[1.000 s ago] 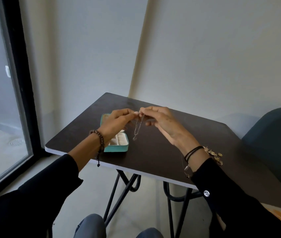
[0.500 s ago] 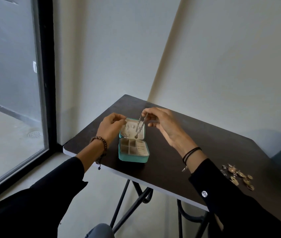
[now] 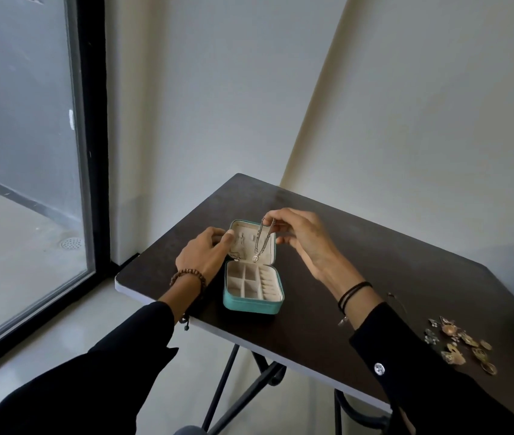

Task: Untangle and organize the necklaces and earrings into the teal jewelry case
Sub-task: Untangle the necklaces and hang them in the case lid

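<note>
A silver necklace [image 3: 260, 243] with a small round pendant is held doubled in front of the upright lid of the open teal jewelry case [image 3: 252, 304], pinched at its top by the thumb and forefinger of the right hand [image 3: 302, 243]. The lid's left edge is steadied by the left hand [image 3: 205, 255], its fingers [image 3: 228, 238] curled against it. The tray compartments appear empty, and whether anything already hangs in the lid cannot be told. A pile of earrings [image 3: 462, 343] lies well apart on the bench [image 3: 374, 262], unsorted. The task is judged barely begun.
</note>
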`<action>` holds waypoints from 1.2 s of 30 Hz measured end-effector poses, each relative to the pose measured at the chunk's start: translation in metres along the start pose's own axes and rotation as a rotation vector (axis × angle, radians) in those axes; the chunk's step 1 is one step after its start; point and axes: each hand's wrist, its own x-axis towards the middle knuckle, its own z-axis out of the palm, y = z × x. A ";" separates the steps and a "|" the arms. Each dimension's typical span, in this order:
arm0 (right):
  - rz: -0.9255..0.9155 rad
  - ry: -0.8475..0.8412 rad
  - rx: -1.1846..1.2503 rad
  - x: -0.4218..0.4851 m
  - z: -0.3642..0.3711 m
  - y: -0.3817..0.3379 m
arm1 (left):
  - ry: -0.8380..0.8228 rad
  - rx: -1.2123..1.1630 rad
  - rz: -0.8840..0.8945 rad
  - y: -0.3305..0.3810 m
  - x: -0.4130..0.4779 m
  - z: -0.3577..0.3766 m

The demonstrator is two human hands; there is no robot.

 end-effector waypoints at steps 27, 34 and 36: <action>-0.101 -0.030 -0.340 0.012 -0.011 0.010 | -0.133 -0.455 0.125 -0.014 0.011 -0.002; -0.309 0.016 -0.540 0.020 -0.008 0.017 | -0.130 -0.500 0.140 -0.012 0.008 -0.003; -0.380 0.041 -0.568 0.021 -0.007 0.017 | -0.131 -0.501 0.143 -0.012 0.008 -0.003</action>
